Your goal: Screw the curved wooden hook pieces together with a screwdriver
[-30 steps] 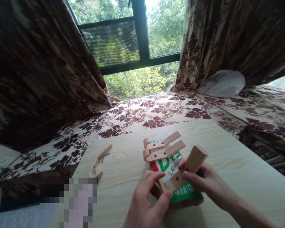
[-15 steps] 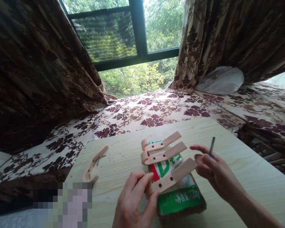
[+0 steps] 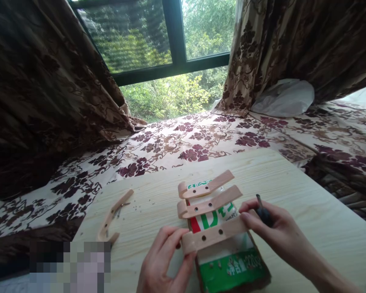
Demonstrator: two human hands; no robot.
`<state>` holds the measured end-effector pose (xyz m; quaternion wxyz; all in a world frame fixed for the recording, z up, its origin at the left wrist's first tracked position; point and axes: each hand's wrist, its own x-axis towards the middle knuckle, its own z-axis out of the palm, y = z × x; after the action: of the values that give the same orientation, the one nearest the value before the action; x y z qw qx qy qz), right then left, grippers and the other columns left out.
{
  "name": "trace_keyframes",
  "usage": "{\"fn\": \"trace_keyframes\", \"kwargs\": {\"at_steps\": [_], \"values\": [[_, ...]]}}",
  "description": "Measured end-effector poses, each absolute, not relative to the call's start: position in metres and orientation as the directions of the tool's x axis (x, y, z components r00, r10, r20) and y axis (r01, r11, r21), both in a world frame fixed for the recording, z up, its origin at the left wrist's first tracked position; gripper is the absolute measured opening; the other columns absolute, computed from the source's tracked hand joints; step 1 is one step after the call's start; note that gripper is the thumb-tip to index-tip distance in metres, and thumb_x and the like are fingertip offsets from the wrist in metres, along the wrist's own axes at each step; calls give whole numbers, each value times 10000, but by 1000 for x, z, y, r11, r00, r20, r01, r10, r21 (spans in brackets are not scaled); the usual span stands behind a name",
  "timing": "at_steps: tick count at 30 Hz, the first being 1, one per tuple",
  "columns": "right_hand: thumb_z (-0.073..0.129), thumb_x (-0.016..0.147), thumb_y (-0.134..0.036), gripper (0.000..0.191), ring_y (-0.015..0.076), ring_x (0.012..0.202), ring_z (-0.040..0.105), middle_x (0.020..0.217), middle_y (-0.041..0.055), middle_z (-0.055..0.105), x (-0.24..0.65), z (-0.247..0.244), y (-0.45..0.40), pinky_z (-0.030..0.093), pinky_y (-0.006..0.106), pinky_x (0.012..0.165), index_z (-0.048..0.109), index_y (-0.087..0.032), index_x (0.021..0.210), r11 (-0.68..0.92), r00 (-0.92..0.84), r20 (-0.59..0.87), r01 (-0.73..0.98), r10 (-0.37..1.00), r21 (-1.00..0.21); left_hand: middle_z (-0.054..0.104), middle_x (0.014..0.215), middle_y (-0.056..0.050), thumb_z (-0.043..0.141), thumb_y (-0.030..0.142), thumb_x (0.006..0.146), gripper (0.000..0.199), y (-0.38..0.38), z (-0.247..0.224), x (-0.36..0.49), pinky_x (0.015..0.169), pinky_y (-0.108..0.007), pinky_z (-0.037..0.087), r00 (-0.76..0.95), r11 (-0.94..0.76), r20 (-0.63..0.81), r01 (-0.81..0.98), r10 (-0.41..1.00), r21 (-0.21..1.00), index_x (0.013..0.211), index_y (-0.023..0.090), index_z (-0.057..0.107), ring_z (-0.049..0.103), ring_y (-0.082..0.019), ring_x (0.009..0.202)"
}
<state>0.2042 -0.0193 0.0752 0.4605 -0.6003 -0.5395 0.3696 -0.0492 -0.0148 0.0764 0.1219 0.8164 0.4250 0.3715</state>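
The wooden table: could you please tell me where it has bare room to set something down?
The table is bare right of the right hand, out to its far and right edges. Another bare patch lies between the lone wooden hook and the green packet. It is crowded on the packet, where three hooks lie under both hands, the left hand included.

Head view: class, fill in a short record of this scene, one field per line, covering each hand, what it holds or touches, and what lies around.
left hand: fingers on the curled end of the nearest wooden hook
right hand: steadies the hook's other end, grips a dark tool
under hook: green and white packet
other hooks: two on the packet, one apart at left
surface: pale wooden board
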Motion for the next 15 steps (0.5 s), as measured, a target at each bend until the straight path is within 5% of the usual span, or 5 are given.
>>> {"fn": "trace_keyframes", "kwargs": {"at_steps": [5, 15], "values": [[570, 822, -425, 243, 119, 550, 489, 616, -20, 562, 202, 71, -8, 397, 216, 502, 650, -198, 783, 19, 143, 69, 323, 987, -946, 612, 882, 21, 544, 264, 878, 129, -7, 71, -45, 710, -170, 491, 320, -549, 466, 651, 825, 524, 1007, 255, 546, 614, -107, 814], [601, 805, -392, 174, 156, 629, 586, 708, 11, 651, 196, 50, -22, 460, 210, 530, 669, -236, 769, 22, 267, 97, 268, 959, -963, 664, 903, -1, 529, 329, 883, 166, -8, 41, -47, 693, -196, 514, 281, -542, 479, 597, 831, 591, 1030, 253, 542, 647, -141, 808]]}}
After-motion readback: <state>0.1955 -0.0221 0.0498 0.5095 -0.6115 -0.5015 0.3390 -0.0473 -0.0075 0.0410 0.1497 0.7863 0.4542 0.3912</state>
